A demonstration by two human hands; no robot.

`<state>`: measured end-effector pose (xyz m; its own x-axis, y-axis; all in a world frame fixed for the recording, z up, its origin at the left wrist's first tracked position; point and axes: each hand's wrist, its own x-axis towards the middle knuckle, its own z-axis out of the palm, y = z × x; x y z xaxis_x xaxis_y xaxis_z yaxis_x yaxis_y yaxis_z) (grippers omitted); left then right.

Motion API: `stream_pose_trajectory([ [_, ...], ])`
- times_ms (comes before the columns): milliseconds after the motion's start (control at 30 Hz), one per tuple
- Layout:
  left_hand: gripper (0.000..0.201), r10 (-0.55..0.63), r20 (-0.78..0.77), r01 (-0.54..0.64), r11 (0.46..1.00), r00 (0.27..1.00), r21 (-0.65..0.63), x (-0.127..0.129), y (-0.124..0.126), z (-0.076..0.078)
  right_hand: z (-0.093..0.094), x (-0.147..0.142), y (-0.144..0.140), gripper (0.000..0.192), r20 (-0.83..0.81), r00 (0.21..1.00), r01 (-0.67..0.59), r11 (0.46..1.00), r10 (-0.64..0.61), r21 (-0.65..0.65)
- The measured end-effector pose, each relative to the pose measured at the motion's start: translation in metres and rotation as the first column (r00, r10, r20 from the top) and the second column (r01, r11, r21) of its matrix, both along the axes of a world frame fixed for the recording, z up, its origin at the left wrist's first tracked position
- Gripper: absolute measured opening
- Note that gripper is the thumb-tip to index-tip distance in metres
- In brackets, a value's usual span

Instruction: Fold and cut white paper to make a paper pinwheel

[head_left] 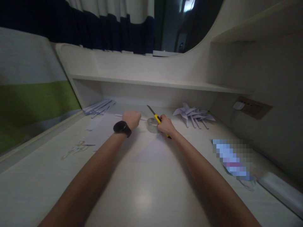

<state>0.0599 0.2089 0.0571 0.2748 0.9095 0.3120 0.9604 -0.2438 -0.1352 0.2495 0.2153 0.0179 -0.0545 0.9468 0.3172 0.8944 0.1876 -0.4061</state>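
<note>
My right hand (pixel 166 125) grips a yellow utility knife (pixel 156 118) with its blade pushed out and pointing up and to the left. Right under that hand lies a roll of clear tape (pixel 152 125) on the pale desk (pixel 142 189). My left hand (pixel 131 119) is closed in a fist around a thin white stick or rolled paper strip (pixel 143 119) that pokes out on both sides. A black watch (pixel 122 128) sits on my left wrist. The two hands are close together near the back of the desk.
Folded paper pinwheels (pixel 193 114) lie at the back right, and a bundle of white sticks (pixel 99 107) at the back left. Paper scraps (pixel 77 148) lie on the left. A blurred packet (pixel 233 160) and a white bar (pixel 280 189) lie at the right. A shelf (pixel 153 82) overhangs the desk's back.
</note>
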Motion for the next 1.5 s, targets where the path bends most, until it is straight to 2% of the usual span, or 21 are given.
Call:
stream_pose_trajectory([
  [100, 0.024, 0.029, 0.122, -0.027, 0.999, 0.992, -0.019, -0.013, 0.008, 0.003, -0.003, 0.004, 0.0, 0.038, -0.048, 0.997, -0.065, 0.998, 0.064, -0.019],
  [167, 0.023, 0.009, 0.296, 0.014, 0.997, 0.955, -0.077, -0.017, 0.012, 0.007, -0.003, 0.007, -0.002, 0.044, -0.125, 0.986, -0.113, 0.994, 0.111, -0.003],
  [200, 0.023, -0.011, 0.406, 0.061, 0.992, 0.914, -0.111, -0.017, 0.012, 0.009, -0.002, 0.009, -0.003, 0.047, -0.17, 0.979, -0.114, 0.993, 0.116, 0.022],
  [233, 0.022, -0.031, 0.523, 0.12, 0.983, 0.852, -0.136, -0.016, 0.012, 0.011, -0.001, 0.012, -0.006, 0.048, -0.212, 0.972, -0.088, 0.995, 0.098, 0.054],
  [300, 0.023, -0.041, 0.729, 0.229, 0.96, 0.683, -0.16, -0.015, 0.007, 0.017, 0.002, 0.022, -0.013, 0.042, -0.257, 0.966, 0.014, 0.994, 0.015, 0.109],
  [367, 0.029, -0.007, 0.852, 0.295, 0.94, 0.523, -0.174, -0.014, -0.002, 0.023, 0.004, 0.035, -0.023, 0.037, -0.214, 0.969, 0.147, 0.983, -0.121, 0.108],
  [433, 0.034, 0.035, 0.904, 0.344, 0.918, 0.427, -0.198, -0.013, -0.016, 0.028, 0.003, 0.05, -0.035, 0.037, -0.118, 0.975, 0.195, 0.978, -0.186, 0.07],
  [500, 0.035, 0.042, 0.924, 0.406, 0.89, 0.379, -0.207, -0.012, -0.032, 0.032, -0.002, 0.063, -0.049, 0.031, -0.006, 0.985, 0.171, 0.985, -0.171, 0.009],
  [633, 0.034, 0.052, 0.929, 0.479, 0.846, 0.367, -0.236, -0.008, -0.067, 0.037, -0.015, 0.076, -0.076, 0.031, 0.205, 0.953, 0.241, 0.969, -0.224, -0.059],
  [733, 0.032, 0.052, 0.924, 0.52, 0.814, 0.378, -0.258, -0.007, -0.09, 0.036, -0.02, 0.077, -0.089, 0.033, 0.29, 0.922, 0.283, 0.958, -0.257, -0.052],
  [867, 0.025, 0.031, 0.903, 0.52, 0.809, 0.428, -0.274, -0.007, -0.111, 0.031, -0.02, 0.076, -0.096, 0.035, 0.262, 0.919, 0.326, 0.942, -0.296, -0.078],
  [967, 0.023, 0.017, 0.893, 0.527, 0.802, 0.45, -0.281, -0.006, -0.118, 0.021, -0.02, 0.078, -0.096, 0.035, 0.218, 0.923, 0.344, 0.933, -0.315, -0.107],
  [1100, 0.024, -0.01, 0.901, 0.57, 0.777, 0.433, -0.266, -0.004, -0.12, 0.003, -0.016, 0.08, -0.098, 0.036, 0.211, 0.918, 0.361, 0.927, -0.335, -0.097],
  [1167, 0.024, -0.017, 0.904, 0.581, 0.771, 0.427, -0.26, -0.003, -0.121, -0.004, -0.01, 0.075, -0.103, 0.036, 0.18, 0.926, 0.341, 0.94, -0.332, -0.023],
  [1233, 0.024, -0.024, 0.905, 0.58, 0.775, 0.424, -0.251, -0.002, -0.123, -0.009, -0.004, 0.064, -0.111, 0.035, 0.047, 0.97, 0.234, 0.968, -0.239, 0.093],
  [1267, 0.024, -0.031, 0.906, 0.579, 0.778, 0.423, -0.244, -0.001, -0.124, -0.011, 0.0, 0.056, -0.116, 0.033, -0.083, 0.99, 0.119, 0.987, -0.11, 0.11],
  [1300, 0.024, -0.04, 0.905, 0.578, 0.781, 0.424, -0.236, -0.001, -0.124, -0.012, 0.002, 0.046, -0.122, 0.032, -0.239, 0.97, -0.015, 0.994, 0.039, 0.104],
  [1333, 0.024, -0.053, 0.901, 0.578, 0.783, 0.43, -0.23, 0.0, -0.125, -0.013, 0.004, 0.035, -0.129, 0.032, -0.363, 0.916, -0.151, 0.985, 0.173, 0.087],
  [1367, 0.025, -0.067, 0.894, 0.576, 0.786, 0.443, -0.226, 0.0, -0.125, -0.014, 0.005, 0.025, -0.136, 0.033, -0.44, 0.864, -0.228, 0.969, 0.245, 0.093],
  [1400, 0.026, -0.081, 0.884, 0.574, 0.787, 0.46, -0.227, 0.001, -0.125, -0.015, 0.005, 0.015, -0.142, 0.035, -0.474, 0.839, -0.247, 0.963, 0.269, 0.11],
  [1500, 0.029, -0.115, 0.857, 0.576, 0.783, 0.503, -0.233, 0.002, -0.125, -0.017, 0.003, -0.007, -0.156, 0.025, -0.501, 0.833, -0.186, 0.972, 0.233, 0.143],
])
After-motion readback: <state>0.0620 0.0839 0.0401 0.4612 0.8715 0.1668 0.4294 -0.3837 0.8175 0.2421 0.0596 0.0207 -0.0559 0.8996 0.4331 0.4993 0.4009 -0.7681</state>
